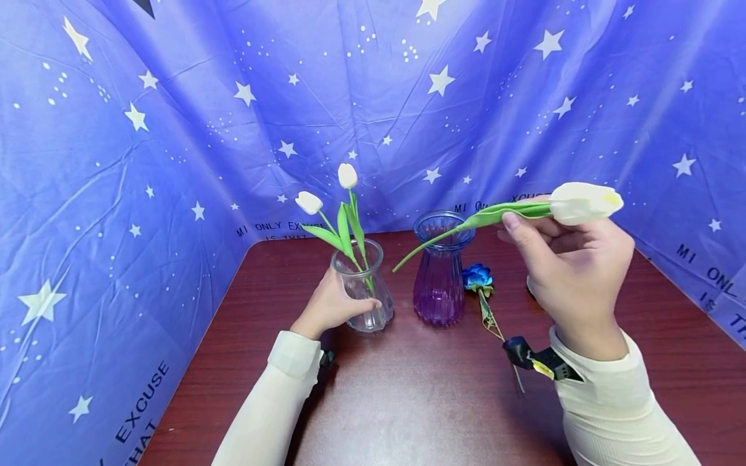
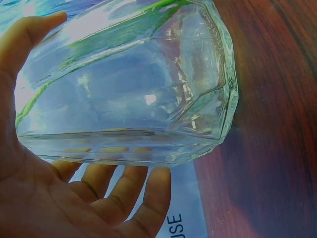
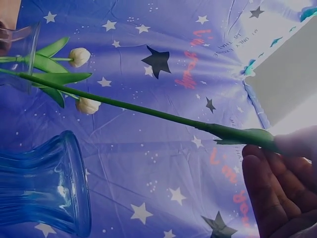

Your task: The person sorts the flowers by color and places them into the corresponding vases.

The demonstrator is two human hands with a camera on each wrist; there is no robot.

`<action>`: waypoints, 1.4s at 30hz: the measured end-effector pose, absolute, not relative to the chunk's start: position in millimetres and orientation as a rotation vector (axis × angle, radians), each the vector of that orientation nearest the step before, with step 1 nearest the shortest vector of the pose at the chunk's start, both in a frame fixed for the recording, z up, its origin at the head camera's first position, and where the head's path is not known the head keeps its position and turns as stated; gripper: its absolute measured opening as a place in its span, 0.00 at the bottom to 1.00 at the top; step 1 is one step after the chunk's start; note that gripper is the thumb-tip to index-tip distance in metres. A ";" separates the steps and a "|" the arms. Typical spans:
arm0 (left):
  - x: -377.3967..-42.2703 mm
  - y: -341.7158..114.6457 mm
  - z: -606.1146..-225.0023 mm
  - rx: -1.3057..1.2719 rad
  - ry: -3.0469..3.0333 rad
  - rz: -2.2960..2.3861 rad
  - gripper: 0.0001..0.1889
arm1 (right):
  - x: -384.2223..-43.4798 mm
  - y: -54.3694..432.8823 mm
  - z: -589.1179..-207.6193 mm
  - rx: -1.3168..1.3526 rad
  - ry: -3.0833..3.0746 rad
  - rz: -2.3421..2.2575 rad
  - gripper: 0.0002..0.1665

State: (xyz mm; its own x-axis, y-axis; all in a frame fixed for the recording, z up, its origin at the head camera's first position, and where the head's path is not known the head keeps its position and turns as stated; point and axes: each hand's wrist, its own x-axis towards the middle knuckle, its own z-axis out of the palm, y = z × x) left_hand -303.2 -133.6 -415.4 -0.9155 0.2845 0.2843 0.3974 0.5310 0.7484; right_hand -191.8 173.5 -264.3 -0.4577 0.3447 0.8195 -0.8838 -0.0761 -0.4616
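Observation:
My left hand [image 1: 332,301] grips the clear glass vase [image 1: 373,317] by its side, thumb across the front and fingers round the far side, as the left wrist view shows. Two white tulips [image 1: 347,176] with green leaves stand in that vase. Up at the right, my right hand [image 1: 574,272] pinches a third white tulip [image 1: 583,204] by its leafy stem just below the bloom. Its bare stem [image 3: 119,103] slants down to the left, the tip between the two vases in the head view. A blue-and-purple glass vase [image 1: 438,278] stands to the right of the clear one.
A blue flower [image 1: 479,278] with a thin stem lies on the dark red wooden table [image 1: 384,401], right of the purple vase. Part of its stem passes behind the right wrist's black camera [image 1: 519,353]. Blue star-printed cloth [image 1: 373,97] walls the table at the back and sides.

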 end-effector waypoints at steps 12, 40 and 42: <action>-303.6 -134.5 -416.2 -0.584 -2.639 -1.327 0.59 | -191.6 167.1 -264.1 0.648 -1.247 1.666 0.13; -302.7 -134.3 -415.6 -0.585 -2.629 -1.333 0.60 | -195.2 153.9 -281.9 0.540 -1.742 1.415 0.13; -302.3 -134.1 -415.1 -0.580 -2.635 -1.330 0.60 | -195.1 152.9 -283.2 0.527 -1.774 1.389 0.14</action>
State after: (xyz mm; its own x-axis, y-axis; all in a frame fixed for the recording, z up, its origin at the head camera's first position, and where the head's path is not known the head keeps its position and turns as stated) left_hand -302.3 -134.1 -415.1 -0.9171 0.2776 0.2862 0.3952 0.5370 0.7453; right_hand -195.1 152.9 -283.2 -0.5893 0.1492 0.7940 -0.7350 0.3088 -0.6036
